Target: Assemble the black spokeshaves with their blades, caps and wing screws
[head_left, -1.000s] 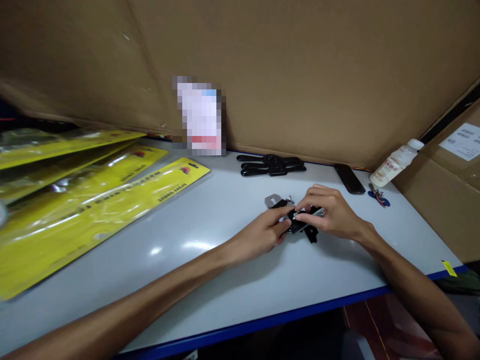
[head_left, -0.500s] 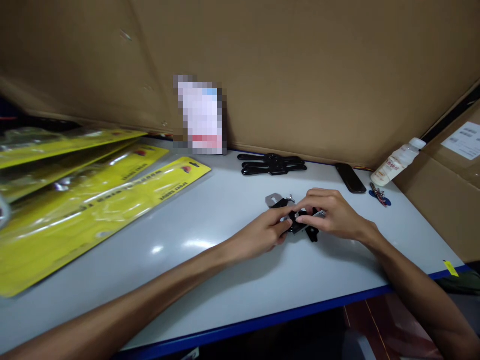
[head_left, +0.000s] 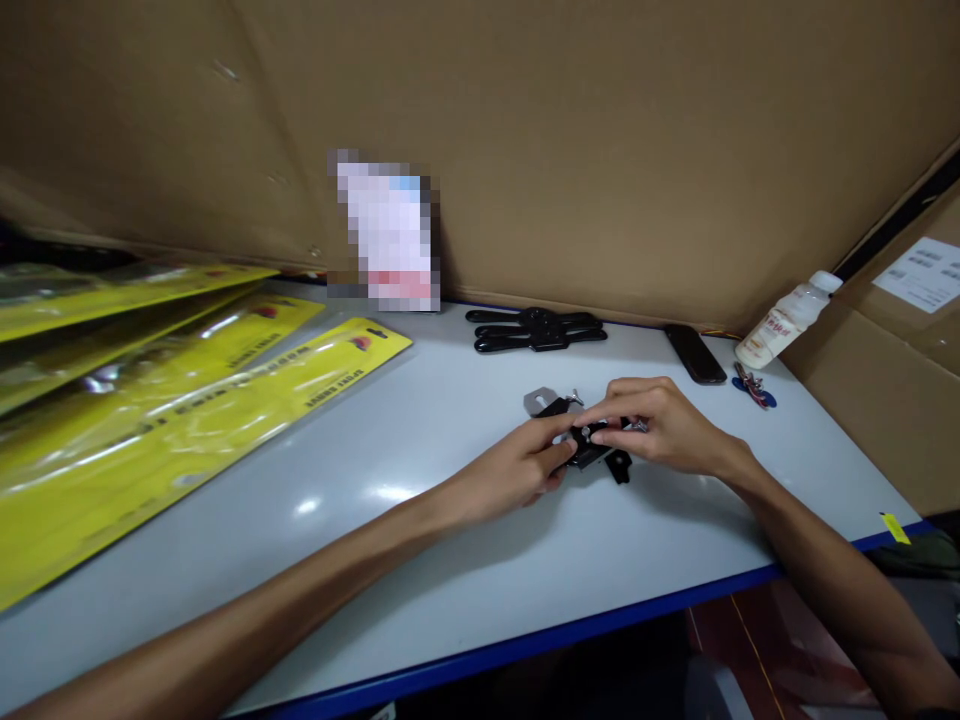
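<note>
Over the table, my left hand (head_left: 529,462) is closed on a dark metal plate (head_left: 591,455), likely a spokeshave cap, with thumb and fingers gripping its left side. A small silver screw (head_left: 586,432) stands on that plate. My right hand (head_left: 667,425) curls in from the other side, its thumb and forefinger closed around the screw. Silver metal also shows by the right fingers, mostly hidden. Just beyond my left fingers lie a silver blade (head_left: 538,401) and a thumbscrew (head_left: 574,397). Another black metal piece (head_left: 619,467) lies below the right hand.
Several black spokeshave bodies (head_left: 536,330) lie at the back. A dark phone-like slab (head_left: 695,354), a tangle of wires with blue discs (head_left: 753,386) and a tilted white bottle (head_left: 787,320) are to the right. Yellow spokeshave packages (head_left: 225,420) overlap on the left. Cardboard (head_left: 600,150) rises behind.
The view has shifted slightly, so everything sits a little further left. Both hands stay on the black plate; the right thumb and forefinger have moved slightly about the screw.
</note>
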Action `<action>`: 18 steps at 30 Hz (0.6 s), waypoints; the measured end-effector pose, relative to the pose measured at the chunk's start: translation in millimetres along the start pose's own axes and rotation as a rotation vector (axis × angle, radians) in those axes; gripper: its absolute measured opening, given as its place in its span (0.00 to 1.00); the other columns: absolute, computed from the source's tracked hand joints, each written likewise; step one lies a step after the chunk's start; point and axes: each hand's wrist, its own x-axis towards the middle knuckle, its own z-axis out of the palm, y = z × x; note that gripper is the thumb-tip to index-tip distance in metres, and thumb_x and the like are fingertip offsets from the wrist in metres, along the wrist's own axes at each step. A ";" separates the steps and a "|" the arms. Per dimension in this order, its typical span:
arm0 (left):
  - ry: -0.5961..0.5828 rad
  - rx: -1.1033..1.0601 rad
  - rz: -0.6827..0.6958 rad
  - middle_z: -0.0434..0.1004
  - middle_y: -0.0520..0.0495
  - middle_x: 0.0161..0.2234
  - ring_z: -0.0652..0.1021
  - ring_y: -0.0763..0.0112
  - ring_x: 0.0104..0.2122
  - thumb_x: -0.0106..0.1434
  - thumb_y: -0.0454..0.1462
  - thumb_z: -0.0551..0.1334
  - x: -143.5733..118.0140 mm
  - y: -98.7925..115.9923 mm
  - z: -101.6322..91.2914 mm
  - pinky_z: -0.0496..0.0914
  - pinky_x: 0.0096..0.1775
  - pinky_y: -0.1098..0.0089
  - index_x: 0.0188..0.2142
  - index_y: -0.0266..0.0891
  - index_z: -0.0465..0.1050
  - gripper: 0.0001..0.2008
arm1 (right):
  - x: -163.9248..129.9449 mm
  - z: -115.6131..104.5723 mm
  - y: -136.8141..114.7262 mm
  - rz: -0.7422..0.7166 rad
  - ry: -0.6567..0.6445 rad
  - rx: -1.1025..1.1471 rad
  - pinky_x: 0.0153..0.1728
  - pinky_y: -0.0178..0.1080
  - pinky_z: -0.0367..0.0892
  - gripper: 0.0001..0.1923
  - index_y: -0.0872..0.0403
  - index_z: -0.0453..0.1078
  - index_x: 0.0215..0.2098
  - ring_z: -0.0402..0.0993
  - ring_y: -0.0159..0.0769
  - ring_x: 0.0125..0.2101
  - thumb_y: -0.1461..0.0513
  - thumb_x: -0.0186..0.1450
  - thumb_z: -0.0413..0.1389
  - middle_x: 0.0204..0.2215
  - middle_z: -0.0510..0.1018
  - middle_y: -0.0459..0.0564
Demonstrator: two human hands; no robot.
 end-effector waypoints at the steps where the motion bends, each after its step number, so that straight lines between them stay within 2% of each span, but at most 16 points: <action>1: -0.004 -0.005 0.001 0.53 0.60 0.19 0.54 0.78 0.17 0.69 0.40 0.51 0.0 -0.2 0.1 0.51 0.19 0.76 0.59 0.34 0.63 0.21 | -0.3 0.1 0.5 0.002 -0.006 -0.034 0.30 0.33 0.59 0.09 0.52 0.78 0.44 0.66 0.29 0.27 0.64 0.66 0.60 0.28 0.73 0.44; 4: -0.003 -0.010 -0.014 0.53 0.61 0.19 0.54 0.77 0.17 0.69 0.40 0.50 0.1 -1.0 0.3 0.51 0.19 0.76 0.60 0.33 0.62 0.22 | -0.5 3.1 -0.2 0.001 0.009 -0.109 0.31 0.34 0.60 0.07 0.55 0.77 0.42 0.68 0.30 0.28 0.65 0.66 0.60 0.28 0.73 0.45; 7: 0.006 -0.002 -0.047 0.53 0.61 0.19 0.55 0.76 0.18 0.69 0.40 0.49 -0.1 -1.3 0.8 0.52 0.20 0.75 0.60 0.33 0.61 0.22 | -0.3 7.2 -1.9 -0.012 0.042 -0.153 0.31 0.34 0.60 0.04 0.56 0.75 0.35 0.67 0.31 0.28 0.63 0.67 0.59 0.27 0.73 0.45; 11: 0.011 0.008 -0.048 0.54 0.60 0.19 0.55 0.76 0.18 0.69 0.41 0.49 -0.9 -0.7 1.3 0.52 0.19 0.75 0.56 0.34 0.64 0.20 | 0.5 11.7 -4.5 -0.041 0.095 -0.163 0.29 0.34 0.59 0.12 0.56 0.72 0.27 0.65 0.31 0.26 0.61 0.68 0.57 0.24 0.71 0.45; 14: 0.008 -0.006 -0.056 0.54 0.60 0.19 0.55 0.77 0.17 0.69 0.41 0.50 -1.4 -0.2 1.1 0.51 0.19 0.76 0.57 0.35 0.63 0.20 | 1.2 10.3 -7.1 -0.006 0.096 -0.075 0.27 0.33 0.57 0.15 0.56 0.72 0.24 0.63 0.29 0.23 0.61 0.69 0.57 0.21 0.69 0.44; 16: 0.010 -0.011 -0.053 0.54 0.61 0.19 0.54 0.77 0.17 0.70 0.41 0.50 -1.6 -0.4 0.8 0.51 0.19 0.76 0.59 0.35 0.62 0.22 | 1.4 6.3 -7.6 0.017 0.107 -0.006 0.27 0.33 0.57 0.12 0.55 0.75 0.27 0.63 0.27 0.23 0.61 0.68 0.58 0.22 0.71 0.43; 18: 0.008 -0.005 -0.036 0.54 0.61 0.19 0.55 0.77 0.17 0.70 0.41 0.50 -1.4 -1.0 0.4 0.52 0.19 0.76 0.61 0.35 0.61 0.23 | 1.1 1.7 -6.6 0.015 0.090 0.026 0.27 0.32 0.58 0.06 0.54 0.78 0.35 0.64 0.27 0.23 0.61 0.67 0.59 0.24 0.73 0.43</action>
